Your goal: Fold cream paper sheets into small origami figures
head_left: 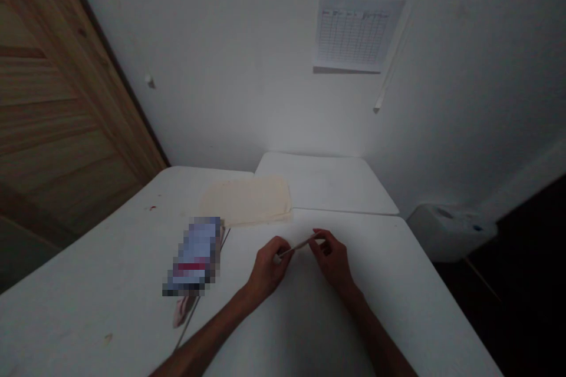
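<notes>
A thin, pale, flat strip [302, 244] is stretched between my two hands above the white table, tilted up toward the right. Its exact kind cannot be made out. My left hand [270, 263] is closed around its lower end, fingers curled. At the other end, my right hand [329, 256] pinches it between thumb and fingers. Beyond my left hand lies a cream-coloured flat cloth or sheet [247, 201], seemingly in layers. To the left, a blurred-out phone-like object [194, 256] rests on the table, with a pinkish folded item [180, 311] partly under it.
White tables [110, 283] stand side by side with a seam between them. A white wall with a printed chart [358, 34] rises behind. At left is a wooden door [57, 106]. A white container [451, 230] stands lower, beyond the table's right edge.
</notes>
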`<state>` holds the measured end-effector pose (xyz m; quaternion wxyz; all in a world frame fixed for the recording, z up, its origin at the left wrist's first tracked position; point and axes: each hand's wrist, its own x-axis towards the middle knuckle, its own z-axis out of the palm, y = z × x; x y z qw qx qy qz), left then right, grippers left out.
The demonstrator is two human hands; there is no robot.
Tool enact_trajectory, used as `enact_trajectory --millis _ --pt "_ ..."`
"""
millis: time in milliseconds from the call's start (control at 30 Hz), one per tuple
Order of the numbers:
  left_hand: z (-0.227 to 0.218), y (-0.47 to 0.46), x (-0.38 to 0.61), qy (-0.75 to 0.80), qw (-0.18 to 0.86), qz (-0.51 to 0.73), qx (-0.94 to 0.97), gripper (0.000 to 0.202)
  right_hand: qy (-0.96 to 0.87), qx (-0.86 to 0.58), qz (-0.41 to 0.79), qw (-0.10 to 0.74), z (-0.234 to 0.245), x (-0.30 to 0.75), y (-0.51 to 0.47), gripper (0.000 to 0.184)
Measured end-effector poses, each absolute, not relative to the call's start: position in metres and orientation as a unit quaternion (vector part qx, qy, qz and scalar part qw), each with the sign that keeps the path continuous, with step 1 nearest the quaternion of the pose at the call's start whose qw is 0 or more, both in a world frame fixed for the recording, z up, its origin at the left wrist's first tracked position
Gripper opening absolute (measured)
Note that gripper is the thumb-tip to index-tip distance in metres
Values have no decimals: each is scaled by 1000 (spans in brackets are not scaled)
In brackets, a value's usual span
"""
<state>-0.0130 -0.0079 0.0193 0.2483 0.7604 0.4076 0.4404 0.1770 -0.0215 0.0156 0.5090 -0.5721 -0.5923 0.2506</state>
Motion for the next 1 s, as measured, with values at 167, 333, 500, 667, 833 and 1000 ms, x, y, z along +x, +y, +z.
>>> enact_trajectory --millis 167,333,500,667,833,1000 --pt "19 -9 -13 394 252 417 779 13 -593 -545 303 510 13 174 -26 33" --pt "14 -9 -14 384 251 421 783 10 -587 -538 313 518 13 175 -30 38" --pt "14 -10 -13 382 253 416 785 11 -579 -533 331 520 15 174 -31 37" --pt "21 -13 -12 377 278 408 784 17 -580 -530 334 521 13 174 -31 36" --pt "23 -12 -12 394 298 400 772 19 -587 -510 339 530 13 174 -32 39" --pt "24 -13 -13 394 307 395 771 20 -590 -490 352 537 12 174 -34 40"
